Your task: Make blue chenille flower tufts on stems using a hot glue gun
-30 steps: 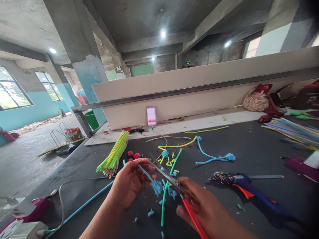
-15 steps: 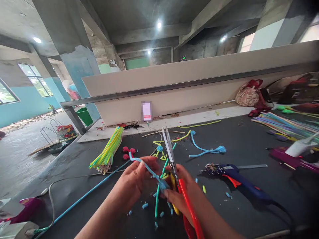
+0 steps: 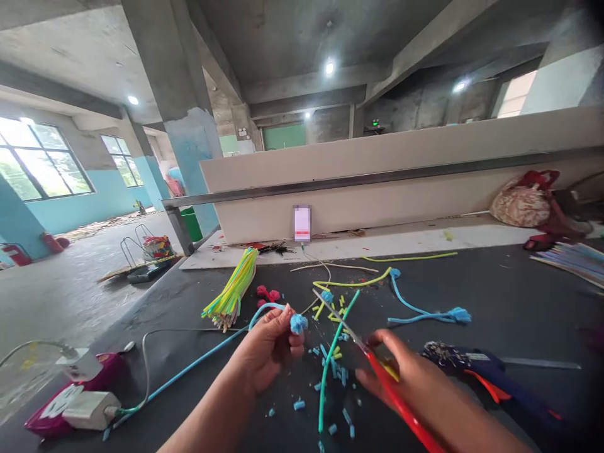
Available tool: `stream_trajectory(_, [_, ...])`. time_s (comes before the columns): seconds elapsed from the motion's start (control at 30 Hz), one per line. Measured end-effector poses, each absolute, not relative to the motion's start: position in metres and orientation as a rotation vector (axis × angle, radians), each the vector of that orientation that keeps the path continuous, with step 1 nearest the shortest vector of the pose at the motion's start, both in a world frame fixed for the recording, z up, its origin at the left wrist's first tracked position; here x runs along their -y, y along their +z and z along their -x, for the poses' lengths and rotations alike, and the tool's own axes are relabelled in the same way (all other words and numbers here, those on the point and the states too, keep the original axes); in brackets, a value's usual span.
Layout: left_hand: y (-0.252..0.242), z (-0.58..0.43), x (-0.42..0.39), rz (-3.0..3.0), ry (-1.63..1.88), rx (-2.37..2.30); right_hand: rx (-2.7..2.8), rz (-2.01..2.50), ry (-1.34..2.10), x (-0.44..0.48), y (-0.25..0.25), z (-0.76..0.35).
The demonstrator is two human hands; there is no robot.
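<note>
My left hand [image 3: 271, 343] pinches a blue cord near its fluffy blue tip [image 3: 299, 324], left of the work area's middle. Red-handled scissors [image 3: 391, 384] are in my right hand [image 3: 401, 368], blades pointing up and left, nearly closed together. A green stick [image 3: 330, 358] lies on the dark table [image 3: 198, 396] between both hands, among several cut blue bits [image 3: 299, 405] and yellow-green bits. Beyond my hands are a yellow cord [image 3: 353, 284] and a blue piece with tufted ends [image 3: 460, 315]. Red pompoms [image 3: 268, 294] lie behind my left hand.
A yellow-green bundle [image 3: 236, 286] lies at the back left. The blue glue gun [image 3: 491, 371] is on the right, a charger [image 3: 89, 409] on the left. A phone [image 3: 302, 223] leans against the back board [image 3: 377, 195]; a patterned bag [image 3: 521, 202] sits at the back right.
The view has swung left. My hands have moved apart; the blue tip, earlier by my right hand, is now at my left fingertips. The scissors have tilted further left.
</note>
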State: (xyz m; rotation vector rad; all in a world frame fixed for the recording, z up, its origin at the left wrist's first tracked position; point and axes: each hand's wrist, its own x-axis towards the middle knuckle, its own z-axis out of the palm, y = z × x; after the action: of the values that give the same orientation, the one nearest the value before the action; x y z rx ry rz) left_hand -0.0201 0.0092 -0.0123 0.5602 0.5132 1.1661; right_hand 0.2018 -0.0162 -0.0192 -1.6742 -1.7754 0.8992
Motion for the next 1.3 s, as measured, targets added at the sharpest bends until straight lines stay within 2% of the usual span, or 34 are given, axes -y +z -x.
stream_trajectory(0.13, [-0.012,0.022,-0.011,-0.518,1.144,-0.442,2.053,1.841,0.571,0.007,-0.036,-0.206])
stream_trajectory(0.43, [-0.012,0.024,-0.009,-0.726,1.221,-0.551,2.317,1.689,0.236,0.011,-0.048,-0.191])
stream_trajectory(0.63, [-0.010,0.024,-0.008,-0.932,1.307,-0.582,2.118,1.806,0.272,0.006,-0.049,-0.193])
stream_trajectory(0.77, [-0.012,0.020,-0.006,-1.017,1.366,-0.615,2.182,1.876,0.138,0.005,-0.048,-0.201])
stream_trajectory(1.0, [-0.026,0.018,-0.007,-1.299,1.429,-0.852,2.225,1.841,0.110,0.020,-0.021,-0.208])
stream_trajectory(1.07, [-0.028,0.016,-0.004,-1.392,1.454,-0.946,2.141,1.688,0.348,0.026,-0.017,-0.200])
stream_trajectory(1.2, [-0.024,0.005,0.012,-1.672,1.376,-0.935,1.516,0.975,1.395,0.036,-0.019,-0.180])
stream_trajectory(1.3, [-0.020,-0.002,0.021,-1.854,1.290,-0.870,1.217,0.839,1.605,0.038,-0.022,-0.173])
